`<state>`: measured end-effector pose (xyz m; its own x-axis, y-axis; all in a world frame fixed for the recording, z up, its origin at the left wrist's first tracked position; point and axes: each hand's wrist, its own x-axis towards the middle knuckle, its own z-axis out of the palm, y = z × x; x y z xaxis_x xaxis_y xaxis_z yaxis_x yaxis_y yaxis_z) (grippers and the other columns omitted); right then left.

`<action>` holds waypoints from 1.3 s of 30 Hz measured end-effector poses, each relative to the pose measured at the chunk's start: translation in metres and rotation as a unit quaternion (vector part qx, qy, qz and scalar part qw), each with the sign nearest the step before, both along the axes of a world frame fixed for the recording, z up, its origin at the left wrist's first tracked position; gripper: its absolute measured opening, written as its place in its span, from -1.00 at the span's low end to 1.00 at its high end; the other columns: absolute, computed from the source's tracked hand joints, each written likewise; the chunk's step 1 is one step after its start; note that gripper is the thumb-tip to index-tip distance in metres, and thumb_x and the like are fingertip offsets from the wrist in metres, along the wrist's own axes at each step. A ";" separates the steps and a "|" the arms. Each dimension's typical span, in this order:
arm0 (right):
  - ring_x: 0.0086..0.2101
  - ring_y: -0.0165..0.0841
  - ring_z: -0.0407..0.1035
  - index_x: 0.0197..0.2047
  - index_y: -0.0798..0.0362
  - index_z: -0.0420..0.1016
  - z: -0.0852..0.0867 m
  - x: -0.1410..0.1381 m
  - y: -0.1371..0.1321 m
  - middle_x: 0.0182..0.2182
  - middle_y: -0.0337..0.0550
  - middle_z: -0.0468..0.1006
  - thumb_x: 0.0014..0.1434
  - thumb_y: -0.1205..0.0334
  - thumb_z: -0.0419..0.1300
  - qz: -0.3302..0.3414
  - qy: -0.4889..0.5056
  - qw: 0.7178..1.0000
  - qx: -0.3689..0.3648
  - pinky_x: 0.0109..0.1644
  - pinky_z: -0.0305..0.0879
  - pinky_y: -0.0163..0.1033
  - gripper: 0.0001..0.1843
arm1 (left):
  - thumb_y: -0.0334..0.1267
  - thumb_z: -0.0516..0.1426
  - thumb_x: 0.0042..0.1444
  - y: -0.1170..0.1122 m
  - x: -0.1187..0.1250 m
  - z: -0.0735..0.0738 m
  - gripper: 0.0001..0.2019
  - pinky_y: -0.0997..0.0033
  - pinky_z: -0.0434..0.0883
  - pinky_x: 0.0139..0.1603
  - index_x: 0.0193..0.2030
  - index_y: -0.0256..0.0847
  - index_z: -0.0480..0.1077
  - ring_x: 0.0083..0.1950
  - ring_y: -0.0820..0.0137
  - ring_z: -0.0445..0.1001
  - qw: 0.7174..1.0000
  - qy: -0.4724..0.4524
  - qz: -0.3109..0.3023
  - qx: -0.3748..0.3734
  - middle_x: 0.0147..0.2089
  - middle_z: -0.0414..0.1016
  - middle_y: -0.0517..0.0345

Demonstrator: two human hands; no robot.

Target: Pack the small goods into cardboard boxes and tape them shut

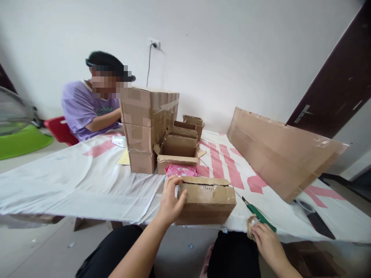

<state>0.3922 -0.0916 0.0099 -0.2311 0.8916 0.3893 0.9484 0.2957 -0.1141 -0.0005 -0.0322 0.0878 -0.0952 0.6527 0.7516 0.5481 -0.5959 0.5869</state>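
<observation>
A small cardboard box [207, 204] lies at the table's front edge, its top flaps meeting along a slit that stands slightly apart. My left hand [171, 199] grips its left end, thumb on the near side and fingers over the top. Off to the right, my right hand [268, 239] pinches a crumpled brown and shiny piece of tape [251, 226] at the table edge. Just beyond those fingers rests a box cutter [261, 216] with a green handle. Behind the small box sits a pink soft packet [182, 170].
Taped boxes [140, 139] are stacked at the left, beside a row of open boxes [178, 154]. A large cardboard sheet or box [284, 150] stands at the right, near a tape roll [305, 206] and a dark flat object [321, 224]. Across the table sits a person [84, 108].
</observation>
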 end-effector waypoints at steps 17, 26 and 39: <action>-0.38 -0.26 0.46 -0.17 -0.02 0.49 -0.010 0.010 0.019 -0.44 -0.22 0.57 -0.03 0.17 0.08 -0.117 0.140 0.977 -0.110 -0.27 0.34 -0.21 -0.66 | -0.30 0.04 0.16 -0.006 0.002 -0.004 -0.81 0.29 0.41 -0.07 -0.07 -0.16 0.26 -0.08 0.33 0.39 0.994 -0.092 -0.058 -0.014 -0.13 0.34 0.05; -0.21 -0.15 0.42 -0.12 0.04 0.55 -0.024 -0.004 0.005 -0.19 0.00 0.57 0.12 0.32 -0.03 -0.069 -0.009 0.996 0.048 -0.08 0.37 -0.07 -0.63 | -0.28 0.04 0.17 -0.009 0.002 -0.001 -0.84 0.34 0.42 -0.10 -0.10 -0.17 0.29 -0.11 0.35 0.42 0.991 -0.115 -0.061 -0.018 -0.15 0.36 0.07; -0.21 -0.17 0.40 -0.31 0.00 0.55 -0.006 -0.008 0.007 -0.24 -0.02 0.51 0.16 0.18 0.02 -0.069 0.041 0.993 0.091 -0.08 0.37 -0.04 -0.73 | -0.10 -0.07 0.26 -0.029 -0.006 0.022 -0.69 0.40 0.32 -0.33 -0.36 -0.21 0.36 -0.41 0.40 0.38 0.969 -0.015 -0.228 -0.097 -0.49 0.41 0.15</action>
<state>0.3846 -0.0849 0.0038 -0.0721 0.8256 0.5596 0.9714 0.1855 -0.1484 -0.0070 -0.0615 0.1098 0.2163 0.7605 0.6122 0.2355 -0.6492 0.7233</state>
